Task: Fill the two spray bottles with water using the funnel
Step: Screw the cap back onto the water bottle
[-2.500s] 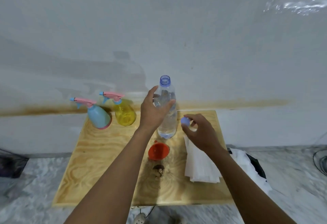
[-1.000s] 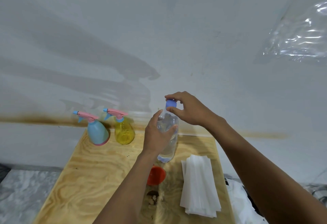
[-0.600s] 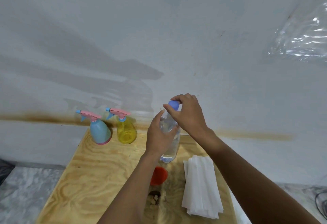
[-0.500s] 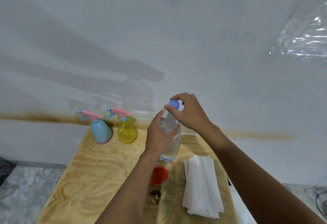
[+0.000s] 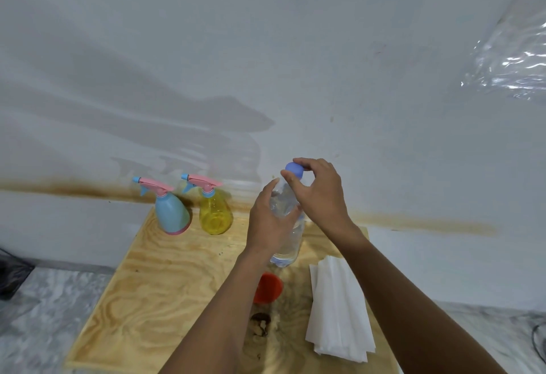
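Head view: our left hand (image 5: 270,220) wraps the water bottle (image 5: 291,243); our right hand (image 5: 320,193) pinches its blue cap (image 5: 294,170). We should keep it upright, twisting squarely without squeezing.

Your plywood worktop (image 5: 165,279) stands against a white wall (image 5: 266,48) streaked by a brown stain (image 5: 74,188). White napkins (image 5: 339,314) lie stacked on its right, with a dark knot (image 5: 260,325) just left of them. You see marbled floor (image 5: 44,314) around it and clear plastic (image 5: 514,60) at upper right.
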`<state>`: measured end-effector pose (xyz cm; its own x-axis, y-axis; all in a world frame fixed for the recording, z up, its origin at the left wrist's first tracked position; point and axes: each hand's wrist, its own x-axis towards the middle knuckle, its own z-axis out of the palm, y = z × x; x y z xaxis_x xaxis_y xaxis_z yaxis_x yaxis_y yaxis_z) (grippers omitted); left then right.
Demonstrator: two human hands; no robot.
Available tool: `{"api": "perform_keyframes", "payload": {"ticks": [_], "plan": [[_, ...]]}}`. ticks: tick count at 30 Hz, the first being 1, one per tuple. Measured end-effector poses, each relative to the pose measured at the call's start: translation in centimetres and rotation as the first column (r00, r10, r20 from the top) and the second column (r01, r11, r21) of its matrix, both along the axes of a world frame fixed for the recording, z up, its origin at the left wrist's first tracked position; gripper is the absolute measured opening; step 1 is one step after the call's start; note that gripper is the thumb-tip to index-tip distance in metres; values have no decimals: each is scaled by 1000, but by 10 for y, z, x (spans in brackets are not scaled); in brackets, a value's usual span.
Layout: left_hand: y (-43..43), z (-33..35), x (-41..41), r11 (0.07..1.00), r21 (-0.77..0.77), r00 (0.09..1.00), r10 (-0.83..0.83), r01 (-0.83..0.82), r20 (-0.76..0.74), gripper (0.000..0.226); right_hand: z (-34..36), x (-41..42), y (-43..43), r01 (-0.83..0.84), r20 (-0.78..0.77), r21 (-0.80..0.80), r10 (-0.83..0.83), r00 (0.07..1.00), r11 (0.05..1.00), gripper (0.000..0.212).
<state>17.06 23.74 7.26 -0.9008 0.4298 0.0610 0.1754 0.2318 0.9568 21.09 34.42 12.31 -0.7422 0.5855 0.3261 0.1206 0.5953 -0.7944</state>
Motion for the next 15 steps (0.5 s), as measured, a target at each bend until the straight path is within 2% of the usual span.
{"api": "perform_keyframes", "payload": {"ticks": [4, 7, 10, 12, 15], "plan": [[0, -1, -3, 1000, -21, 1000, -8, 8, -7, 79, -1, 5, 0, -10, -4, -45, 10, 1000, 999, 33], [-5, -1, -12, 996, -27, 995, -84, 85, 50, 84, -6, 15, 4, -75, -32, -157, 71, 997, 985, 35], [-22, -2, -21, 990, -12, 984, -142, 144, 111, 79, -27, 27, 7, -45, -32, -261, 38, 999, 964, 38], [-34, -11, -27, 997, -48, 983, -46, 55, 178, 71, -48, 33, 10, -8, 34, -314, 20, 999, 949, 45], [-48, -37, -32, 974, -220, 922, 128, -48, 366, 57, -81, 40, 10, 1, 173, -359, 66, 983, 933, 76]]}}
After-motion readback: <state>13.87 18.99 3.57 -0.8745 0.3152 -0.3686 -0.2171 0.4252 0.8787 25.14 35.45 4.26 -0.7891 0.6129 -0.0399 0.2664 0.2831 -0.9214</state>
